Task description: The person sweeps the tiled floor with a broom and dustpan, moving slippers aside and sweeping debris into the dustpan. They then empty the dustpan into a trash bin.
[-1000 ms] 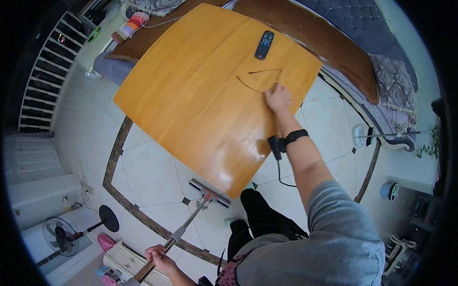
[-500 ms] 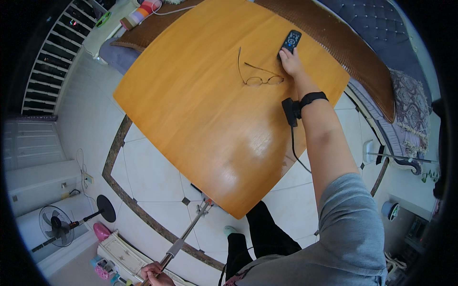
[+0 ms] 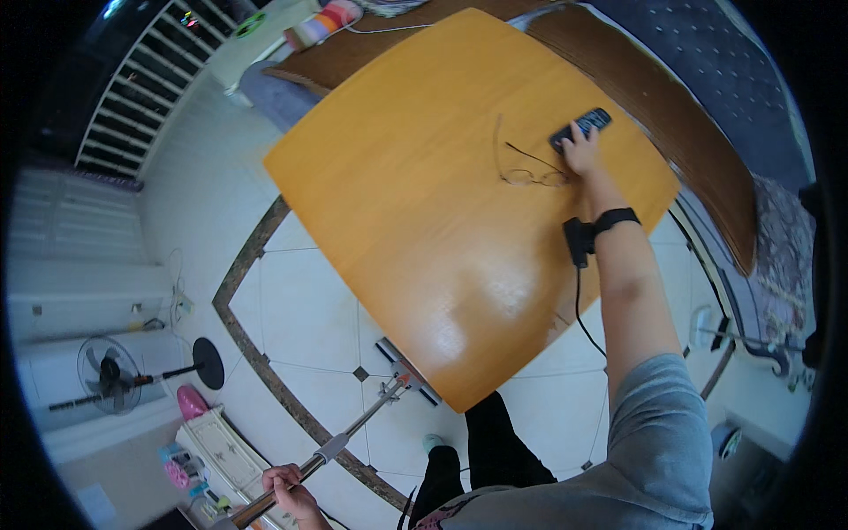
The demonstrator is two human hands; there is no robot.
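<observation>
As we look down past the grey sleeve (image 3: 658, 415) at the lower right and the black trousers (image 3: 505, 442) at the bottom centre, our left hand (image 3: 290, 488) is at the lower left, its fingers curled tight around the metal mop pole (image 3: 331, 447). The pole slants up toward the centre and ends in a flat mop head (image 3: 409, 371) on the tiled floor (image 3: 309, 300), just beside the table's lower corner.

Above it, the yellow-brown wooden table (image 3: 415, 203) fills the middle of the frame. Our right arm, with a black wrist strap (image 3: 617, 218) and a small black device (image 3: 579, 238) trailing a cable, reaches over its right side. Our right hand (image 3: 583, 159) has its fingers on the black remote control (image 3: 599, 121), which lies slanted at the table's upper right; we cannot tell whether they pinch it or only rest there. Just left of that hand, wire-rimmed eyeglasses (image 3: 519, 177) lie with their temples unfolded.

Farther out, a standing fan (image 3: 110, 375) is at the left, a brown mat (image 3: 609, 71) covers the seat beyond the table at the upper right, and a white railing (image 3: 141, 97) crosses the upper left.
</observation>
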